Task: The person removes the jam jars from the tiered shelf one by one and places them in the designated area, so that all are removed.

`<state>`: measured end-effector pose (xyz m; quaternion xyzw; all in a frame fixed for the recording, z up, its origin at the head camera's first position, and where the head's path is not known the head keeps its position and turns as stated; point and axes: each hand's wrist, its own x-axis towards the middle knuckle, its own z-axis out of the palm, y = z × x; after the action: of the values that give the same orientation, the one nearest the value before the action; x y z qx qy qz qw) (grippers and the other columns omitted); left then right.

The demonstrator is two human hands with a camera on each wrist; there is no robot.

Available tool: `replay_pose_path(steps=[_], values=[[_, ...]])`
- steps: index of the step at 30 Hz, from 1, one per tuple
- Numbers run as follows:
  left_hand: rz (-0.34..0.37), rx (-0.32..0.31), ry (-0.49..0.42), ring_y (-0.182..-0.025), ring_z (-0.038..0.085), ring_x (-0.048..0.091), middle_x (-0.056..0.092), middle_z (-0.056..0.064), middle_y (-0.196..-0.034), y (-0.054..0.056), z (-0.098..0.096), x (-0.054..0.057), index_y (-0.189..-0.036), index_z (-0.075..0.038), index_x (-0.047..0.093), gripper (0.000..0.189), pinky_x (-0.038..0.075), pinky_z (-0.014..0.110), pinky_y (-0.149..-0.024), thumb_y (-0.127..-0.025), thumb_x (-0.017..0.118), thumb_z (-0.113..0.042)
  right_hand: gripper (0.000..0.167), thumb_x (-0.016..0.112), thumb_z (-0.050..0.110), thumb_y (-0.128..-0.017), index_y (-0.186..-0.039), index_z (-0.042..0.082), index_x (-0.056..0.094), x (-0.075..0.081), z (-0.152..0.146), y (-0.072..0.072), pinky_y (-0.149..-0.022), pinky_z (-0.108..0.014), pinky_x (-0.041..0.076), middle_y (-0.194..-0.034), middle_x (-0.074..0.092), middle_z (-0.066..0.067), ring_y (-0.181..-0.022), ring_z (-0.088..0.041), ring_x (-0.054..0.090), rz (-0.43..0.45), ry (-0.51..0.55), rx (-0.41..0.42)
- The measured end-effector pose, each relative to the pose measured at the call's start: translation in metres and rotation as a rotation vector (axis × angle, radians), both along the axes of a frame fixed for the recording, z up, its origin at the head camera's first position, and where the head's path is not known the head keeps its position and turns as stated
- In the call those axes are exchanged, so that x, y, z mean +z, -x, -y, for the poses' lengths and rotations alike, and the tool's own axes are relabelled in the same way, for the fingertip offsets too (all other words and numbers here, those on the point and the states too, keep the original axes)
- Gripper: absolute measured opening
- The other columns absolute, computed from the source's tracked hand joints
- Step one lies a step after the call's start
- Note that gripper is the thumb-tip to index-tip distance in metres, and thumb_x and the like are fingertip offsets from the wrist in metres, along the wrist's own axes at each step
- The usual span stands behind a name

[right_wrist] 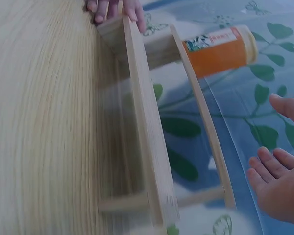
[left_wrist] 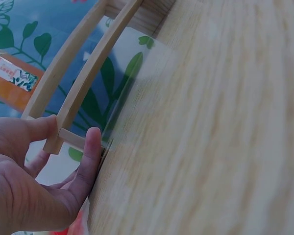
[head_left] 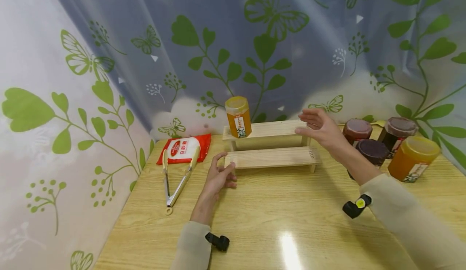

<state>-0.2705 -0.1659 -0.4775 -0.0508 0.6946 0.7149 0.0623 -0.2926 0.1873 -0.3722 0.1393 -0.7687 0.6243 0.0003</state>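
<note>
A two-step wooden rack [head_left: 271,158] stands on the table. My left hand [head_left: 217,177] holds the left end of its lower step; in the left wrist view the thumb [left_wrist: 41,128] lies against the step's end. My right hand [head_left: 322,132] is at the right end of the upper step, fingers spread and nothing held; the right wrist view shows this hand [right_wrist: 284,193] apart from the wood. On the upper step's left end stands an orange jar [head_left: 238,118] with a yellow lid and a white label, upright.
At right stand several jars: an orange jar [head_left: 413,161] with a yellow lid and dark ones, such as a purple-lidded jar [head_left: 372,152]. At left, tongs [head_left: 178,187] lie partly over a red and white bag [head_left: 185,146]. A patterned curtain [head_left: 218,39] hangs behind.
</note>
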Motion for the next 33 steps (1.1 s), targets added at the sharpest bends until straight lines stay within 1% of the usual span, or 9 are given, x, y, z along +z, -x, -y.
replay_pose_path(steps=[2,10,14,18,22,27,33], values=[[0.000,0.001,-0.002,-0.071,0.020,0.069,0.060,0.019,-0.099,0.000,0.001,0.000,-0.151,-0.027,0.044,0.055,0.064,0.031,-0.058,-0.103,0.069,-0.023,0.076,0.075,0.017,-0.099,-0.158,0.001,0.029,0.000,0.012,0.005,-0.128,-0.048,0.025,-0.160,0.039,-0.023,-0.151,-0.036,0.034,-0.002,0.006,0.019],[-0.003,-0.005,-0.008,-0.071,0.020,0.068,0.060,0.018,-0.098,0.000,0.002,-0.001,-0.151,-0.027,0.044,0.055,0.064,0.033,-0.058,-0.103,0.069,-0.023,0.074,0.074,0.017,-0.098,-0.157,0.002,0.032,-0.004,0.056,0.023,-0.128,-0.045,0.027,-0.158,0.042,-0.020,-0.149,-0.034,0.036,0.024,0.019,0.063],[-0.007,-0.012,-0.011,-0.070,0.019,0.068,0.060,0.017,-0.099,-0.001,0.002,-0.001,-0.152,-0.026,0.043,0.056,0.064,0.033,-0.057,-0.103,0.069,-0.023,0.074,0.074,0.014,-0.098,-0.157,0.001,0.032,-0.006,0.076,0.030,-0.127,-0.046,0.027,-0.158,0.042,-0.021,-0.149,-0.035,0.037,0.047,0.044,0.068],[-0.003,-0.011,-0.010,-0.071,0.019,0.068,0.059,0.018,-0.101,0.000,0.002,-0.001,-0.151,-0.027,0.044,0.055,0.064,0.033,-0.057,-0.103,0.070,-0.023,0.074,0.074,0.013,-0.098,-0.156,0.000,0.032,-0.008,0.095,0.037,-0.127,-0.048,0.028,-0.157,0.042,-0.021,-0.148,-0.037,0.037,0.059,0.057,0.068],[0.002,-0.009,-0.012,-0.071,0.020,0.068,0.058,0.019,-0.103,-0.001,0.001,0.001,-0.151,-0.028,0.044,0.055,0.064,0.032,-0.057,-0.103,0.070,-0.022,0.077,0.077,0.016,-0.096,-0.157,0.002,0.032,-0.008,0.114,0.042,-0.125,-0.050,0.031,-0.157,0.042,-0.020,-0.147,-0.038,0.038,0.064,0.056,0.064],[0.009,-0.015,-0.013,-0.070,0.019,0.068,0.057,0.019,-0.105,-0.001,0.000,0.003,-0.151,-0.028,0.044,0.055,0.064,0.033,-0.058,-0.102,0.070,-0.022,0.082,0.081,0.020,-0.093,-0.157,0.003,0.032,-0.008,0.135,0.047,-0.124,-0.050,0.034,-0.156,0.043,-0.017,-0.146,-0.036,0.039,0.076,0.056,0.032],[0.016,-0.014,0.000,-0.071,0.019,0.068,0.057,0.017,-0.105,0.000,0.003,0.003,-0.151,-0.029,0.044,0.056,0.065,0.033,-0.059,-0.102,0.070,-0.023,0.081,0.083,0.022,-0.092,-0.155,0.005,0.035,-0.008,0.158,0.053,-0.112,-0.053,0.046,-0.150,0.049,-0.016,-0.135,-0.034,0.049,0.082,0.029,-0.007]])
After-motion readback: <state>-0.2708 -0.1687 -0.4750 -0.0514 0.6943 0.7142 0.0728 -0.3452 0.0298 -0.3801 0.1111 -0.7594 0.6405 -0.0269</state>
